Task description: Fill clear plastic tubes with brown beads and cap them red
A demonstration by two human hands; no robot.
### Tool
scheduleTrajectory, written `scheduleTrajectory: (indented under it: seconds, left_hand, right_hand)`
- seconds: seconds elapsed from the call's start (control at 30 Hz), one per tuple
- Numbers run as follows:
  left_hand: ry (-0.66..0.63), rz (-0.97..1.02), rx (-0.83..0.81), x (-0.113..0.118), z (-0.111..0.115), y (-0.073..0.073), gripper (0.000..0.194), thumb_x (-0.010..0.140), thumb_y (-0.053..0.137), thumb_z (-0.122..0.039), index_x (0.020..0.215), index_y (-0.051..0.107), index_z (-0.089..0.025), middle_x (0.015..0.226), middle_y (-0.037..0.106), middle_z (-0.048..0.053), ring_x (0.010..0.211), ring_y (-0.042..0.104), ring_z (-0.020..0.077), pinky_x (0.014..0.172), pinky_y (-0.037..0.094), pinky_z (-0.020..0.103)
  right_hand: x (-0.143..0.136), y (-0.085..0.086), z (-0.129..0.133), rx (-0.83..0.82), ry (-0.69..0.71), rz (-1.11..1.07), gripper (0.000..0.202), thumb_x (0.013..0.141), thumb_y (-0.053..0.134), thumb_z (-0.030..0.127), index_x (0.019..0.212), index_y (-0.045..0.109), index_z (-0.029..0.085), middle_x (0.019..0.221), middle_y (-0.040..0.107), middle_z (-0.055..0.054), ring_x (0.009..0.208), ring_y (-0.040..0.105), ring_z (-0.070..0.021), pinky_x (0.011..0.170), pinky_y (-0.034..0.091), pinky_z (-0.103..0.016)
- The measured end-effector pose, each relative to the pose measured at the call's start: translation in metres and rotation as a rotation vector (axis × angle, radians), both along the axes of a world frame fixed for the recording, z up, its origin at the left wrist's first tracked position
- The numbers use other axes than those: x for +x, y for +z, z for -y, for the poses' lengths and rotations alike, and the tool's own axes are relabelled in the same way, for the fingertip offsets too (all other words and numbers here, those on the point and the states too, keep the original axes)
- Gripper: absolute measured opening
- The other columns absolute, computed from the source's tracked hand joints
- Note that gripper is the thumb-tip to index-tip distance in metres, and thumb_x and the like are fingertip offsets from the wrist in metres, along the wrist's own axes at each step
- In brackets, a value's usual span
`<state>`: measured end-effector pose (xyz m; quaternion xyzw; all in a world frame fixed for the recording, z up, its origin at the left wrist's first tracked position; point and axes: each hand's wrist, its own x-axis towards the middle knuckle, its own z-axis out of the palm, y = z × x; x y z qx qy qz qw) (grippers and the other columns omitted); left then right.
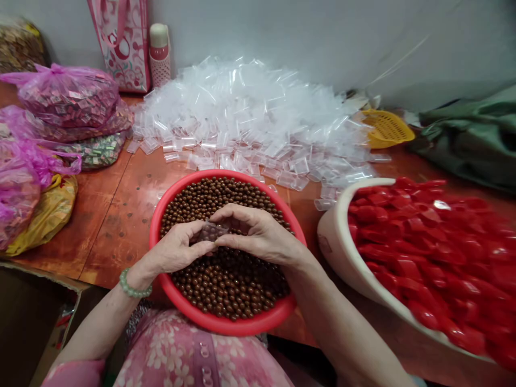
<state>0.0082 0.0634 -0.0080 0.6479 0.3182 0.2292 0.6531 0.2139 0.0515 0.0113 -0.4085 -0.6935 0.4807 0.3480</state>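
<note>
A small clear plastic case (212,232) with brown balls showing through it is held between my two hands. My left hand (179,248) grips its left side, thumb and fingers closed on it. From the right, my right hand (256,234) pinches the case, with its thumb tip at the lower edge and index finger arched above. Both hands are over a round red basin (299,228) filled with shiny brown balls (231,295). Part of the case is hidden by my fingers.
Behind the basin lies a big heap of clear plastic cases (258,113). A cream tub (336,242) piled with red plastic pieces (435,258) stands at right. Tied bags (68,97) sit at left, near a flask (160,56). A yellow basket (387,129) lies at back right.
</note>
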Motion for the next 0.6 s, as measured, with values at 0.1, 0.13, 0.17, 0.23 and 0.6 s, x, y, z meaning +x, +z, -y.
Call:
scheduleTrajectory:
  seconds: [0.1, 0.13, 0.17, 0.23, 0.6]
  left_hand:
    - [0.01, 0.0, -0.015, 0.0006, -0.0002, -0.0033, 0.024, 0.085, 0.061, -0.028, 0.101, 0.063, -0.011, 0.095, 0.064, 0.006, 0.086, 0.057, 0.0155, 0.082, 0.045, 0.028]
    - [0.014, -0.001, -0.017, 0.0009, -0.0003, -0.0041, 0.024, 0.084, 0.061, -0.028, 0.101, 0.063, -0.011, 0.096, 0.064, 0.006, 0.086, 0.057, 0.0159, 0.083, 0.045, 0.029]
    - [0.019, -0.005, -0.014, 0.0011, -0.0004, -0.0046, 0.024, 0.084, 0.061, -0.029, 0.101, 0.063, -0.012, 0.095, 0.064, 0.006, 0.086, 0.057, 0.016, 0.083, 0.045, 0.029]
    - [0.023, -0.02, 0.008, 0.0018, -0.0005, -0.0047, 0.023, 0.084, 0.061, -0.03, 0.1, 0.063, -0.013, 0.093, 0.063, 0.005, 0.085, 0.056, 0.0159, 0.082, 0.045, 0.029]
    - [0.083, -0.101, 0.055, 0.0069, -0.0034, -0.0032, 0.016, 0.078, 0.065, -0.027, 0.078, 0.054, -0.016, 0.073, 0.05, -0.003, 0.068, 0.044, 0.0105, 0.064, 0.037, 0.024]
  right_hand:
    - [0.0008, -0.0038, -0.0031, -0.068, 0.006, -0.053, 0.029, 0.077, 0.075, 0.029, 0.102, 0.064, 0.019, 0.092, 0.065, -0.002, 0.081, 0.06, -0.0148, 0.074, 0.048, -0.028]
    - [0.001, -0.0047, -0.0037, -0.087, 0.005, -0.071, 0.03, 0.077, 0.075, 0.03, 0.102, 0.064, 0.019, 0.092, 0.065, -0.002, 0.082, 0.06, -0.015, 0.075, 0.048, -0.028]
    - [0.001, -0.0051, -0.004, -0.103, 0.005, -0.082, 0.031, 0.077, 0.075, 0.031, 0.102, 0.063, 0.019, 0.092, 0.065, -0.002, 0.082, 0.06, -0.0152, 0.076, 0.049, -0.028]
    - [0.0012, -0.0049, -0.0042, -0.121, 0.006, -0.087, 0.03, 0.077, 0.075, 0.034, 0.1, 0.063, 0.019, 0.089, 0.064, -0.002, 0.08, 0.059, -0.0149, 0.074, 0.048, -0.028]
    - [0.003, -0.0052, -0.0023, -0.065, -0.005, -0.03, 0.02, 0.08, 0.071, 0.034, 0.087, 0.058, 0.019, 0.078, 0.058, 0.001, 0.068, 0.053, -0.0124, 0.062, 0.044, -0.026]
